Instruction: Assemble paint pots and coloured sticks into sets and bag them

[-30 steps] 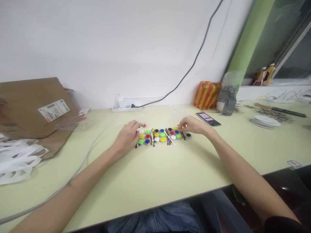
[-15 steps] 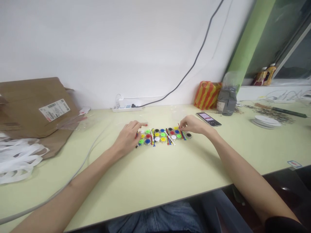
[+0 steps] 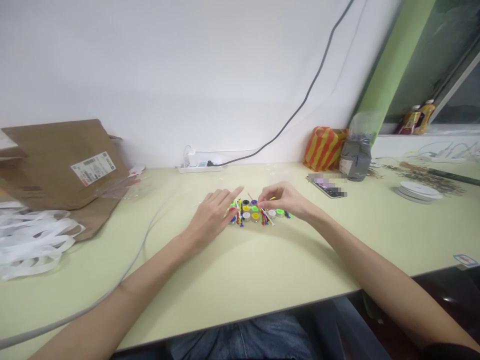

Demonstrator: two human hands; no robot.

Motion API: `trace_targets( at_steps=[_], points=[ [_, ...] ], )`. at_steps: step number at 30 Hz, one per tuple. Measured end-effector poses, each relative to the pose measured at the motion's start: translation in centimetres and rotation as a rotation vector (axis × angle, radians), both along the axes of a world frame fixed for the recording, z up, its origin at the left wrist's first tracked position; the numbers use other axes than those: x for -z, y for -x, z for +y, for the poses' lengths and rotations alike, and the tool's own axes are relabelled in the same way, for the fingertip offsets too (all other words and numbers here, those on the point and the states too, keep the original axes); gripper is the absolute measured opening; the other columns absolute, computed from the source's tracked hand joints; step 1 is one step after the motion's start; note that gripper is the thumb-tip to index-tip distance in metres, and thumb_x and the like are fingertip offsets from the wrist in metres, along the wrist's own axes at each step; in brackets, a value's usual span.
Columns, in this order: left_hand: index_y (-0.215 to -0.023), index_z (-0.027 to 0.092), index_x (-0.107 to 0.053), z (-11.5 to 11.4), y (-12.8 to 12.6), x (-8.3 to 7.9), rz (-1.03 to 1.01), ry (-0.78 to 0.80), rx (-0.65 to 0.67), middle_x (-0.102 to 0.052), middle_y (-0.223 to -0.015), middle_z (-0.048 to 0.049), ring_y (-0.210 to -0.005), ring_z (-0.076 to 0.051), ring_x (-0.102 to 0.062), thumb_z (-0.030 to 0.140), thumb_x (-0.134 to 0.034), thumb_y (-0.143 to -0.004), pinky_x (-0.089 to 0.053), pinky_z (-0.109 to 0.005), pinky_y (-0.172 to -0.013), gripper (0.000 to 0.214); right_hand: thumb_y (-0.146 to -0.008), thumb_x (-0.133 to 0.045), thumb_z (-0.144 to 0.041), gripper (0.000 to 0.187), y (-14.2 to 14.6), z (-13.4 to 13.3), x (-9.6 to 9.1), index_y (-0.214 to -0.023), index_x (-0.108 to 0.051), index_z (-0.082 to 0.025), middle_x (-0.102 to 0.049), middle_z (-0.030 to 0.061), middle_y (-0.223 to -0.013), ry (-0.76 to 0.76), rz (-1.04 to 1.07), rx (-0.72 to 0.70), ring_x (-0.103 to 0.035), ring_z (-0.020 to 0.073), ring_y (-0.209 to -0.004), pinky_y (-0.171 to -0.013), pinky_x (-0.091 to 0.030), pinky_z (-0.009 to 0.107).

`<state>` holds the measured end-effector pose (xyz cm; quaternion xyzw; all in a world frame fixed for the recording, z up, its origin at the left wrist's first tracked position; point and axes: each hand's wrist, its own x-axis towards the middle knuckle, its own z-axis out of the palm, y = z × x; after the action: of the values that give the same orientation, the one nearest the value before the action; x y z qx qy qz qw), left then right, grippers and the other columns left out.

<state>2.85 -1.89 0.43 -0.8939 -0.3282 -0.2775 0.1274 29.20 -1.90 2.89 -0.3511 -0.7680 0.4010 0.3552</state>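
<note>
Several small round clear-sided pieces (image 3: 255,217) with coloured tops, perhaps bobbins or little pots, stand in rows on the table. Between them lie bundles of thin coloured strips (image 3: 265,217), which look like small cable ties. My left hand (image 3: 215,214) is open over the left end of the rows, palm down and fingers stretched, hiding some pieces. Thumb and forefinger of my right hand (image 3: 282,200) are pinched above the middle, on a thin reddish strip (image 3: 252,197) that slants up to the left. The right hand covers part of the rows.
A brown cardboard package (image 3: 63,165) and white ribbon (image 3: 37,240) lie at the left, with a grey cable (image 3: 138,250) nearby. A power strip (image 3: 200,168) is by the wall. To the right are a phone (image 3: 326,186), a striped bag (image 3: 324,148) and white reels (image 3: 418,191).
My right hand has moved left from the right end to the middle, with the thin reddish strip in its pinch. My left hand remains over the left end; the view has shifted slightly.
</note>
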Motion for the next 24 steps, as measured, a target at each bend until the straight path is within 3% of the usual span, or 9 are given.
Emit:
trace_targets(
  at_steps=[3, 6, 9, 11, 14, 17, 20, 24],
  points=[
    [-0.137, 0.024, -0.052, -0.7, -0.6, -0.3, 0.038, -0.039, 0.044, -0.065, -0.102, -0.0083, -0.101, -0.025, -0.057, 0.03, -0.045, -0.103, -0.043, -0.039, -0.084, 0.035, -0.072, -0.082, -0.046, 0.034, 1.7, -0.7, 0.6, -0.081, -0.075, -0.014, -0.071, 0.0055, -0.077, 0.117, 0.101, -0.117, -0.059, 0.0149, -0.07, -0.066, -0.047, 0.027],
    [-0.109, 0.023, -0.067, -1.2, -0.8, -0.8, 0.041, -0.045, 0.065, -0.065, -0.094, -0.0075, -0.096, -0.023, -0.056, 0.029, -0.043, -0.104, -0.043, -0.039, -0.081, 0.025, -0.071, -0.084, -0.044, 0.032, 2.2, -1.1, 0.8, -0.078, -0.074, -0.014, -0.069, 0.0045, -0.076, 0.163, 0.153, -0.155, -0.057, 0.0136, -0.069, -0.064, -0.045, 0.026],
    [-0.093, 0.022, -0.068, -1.4, -0.7, -1.2, 0.047, -0.046, 0.07, -0.066, -0.089, -0.0077, -0.09, -0.023, -0.054, 0.029, -0.041, -0.104, -0.043, -0.04, -0.078, 0.03, -0.074, -0.082, -0.045, 0.032, 2.3, -1.2, 0.9, -0.079, -0.074, -0.014, -0.064, 0.0018, -0.069, 0.187, 0.201, -0.137, -0.053, 0.0109, -0.06, -0.056, -0.042, 0.024],
    [-0.088, 0.021, -0.067, -1.4, -0.6, -1.3, 0.039, -0.046, 0.056, -0.066, -0.087, -0.0079, -0.089, -0.023, -0.054, 0.031, -0.041, -0.104, -0.044, -0.04, -0.078, 0.032, -0.076, -0.08, -0.046, 0.034, 2.4, -1.1, 1.2, -0.091, -0.075, -0.015, -0.065, 0.0012, -0.071, 0.198, 0.258, -0.106, -0.051, 0.0099, -0.057, -0.051, -0.04, 0.022],
    [-0.085, 0.02, -0.065, -1.1, -0.5, -1.1, 0.036, -0.042, 0.036, -0.066, -0.085, -0.0073, -0.089, -0.023, -0.054, 0.031, -0.042, -0.104, -0.044, -0.04, -0.079, 0.031, -0.074, -0.082, -0.045, 0.045, 3.1, -1.0, 2.0, -0.11, -0.073, -0.018, -0.07, 0.0036, -0.084, 0.21, 0.311, -0.097, -0.055, 0.0106, -0.061, -0.05, -0.043, 0.022],
    [-0.084, 0.02, -0.064, -0.7, -0.4, -0.7, 0.069, -0.032, 0.055, -0.067, -0.084, -0.0062, -0.088, -0.022, -0.054, 0.03, -0.042, -0.104, -0.044, -0.038, -0.079, 0.031, -0.075, -0.08, -0.049, 0.041, 3.9, -0.9, 2.6, -0.099, -0.076, -0.016, -0.07, 0.0041, -0.08, 0.201, 0.345, -0.048, -0.055, 0.0103, -0.057, -0.049, -0.044, 0.023],
    [-0.081, 0.02, -0.064, 0.3, 0.1, -0.2, 0.053, 0.002, 0.031, -0.067, -0.082, -0.006, -0.088, -0.023, -0.055, 0.033, -0.043, -0.104, -0.043, -0.037, -0.08, 0.033, -0.076, -0.078, -0.054, 0.041, 3.8, -0.5, 2.9, -0.086, -0.075, -0.014, -0.068, 0.0043, -0.078, 0.154, 0.414, 0.092, -0.054, 0.0095, -0.057, -0.049, -0.043, 0.022],
    [-0.105, 0.021, -0.067, 2.7, 2.3, 0.4, -0.044, 0.081, -0.069, -0.068, -0.094, -0.0064, -0.093, -0.023, -0.058, 0.029, -0.045, -0.102, -0.044, -0.038, -0.083, 0.023, -0.077, -0.075, -0.058, 0.046, 2.4, 0.5, 2.8, -0.092, -0.072, -0.015, -0.061, 0.0005, -0.067, 0.114, 0.446, 0.271, -0.05, 0.0094, -0.053, -0.047, -0.04, 0.022]
  ],
)
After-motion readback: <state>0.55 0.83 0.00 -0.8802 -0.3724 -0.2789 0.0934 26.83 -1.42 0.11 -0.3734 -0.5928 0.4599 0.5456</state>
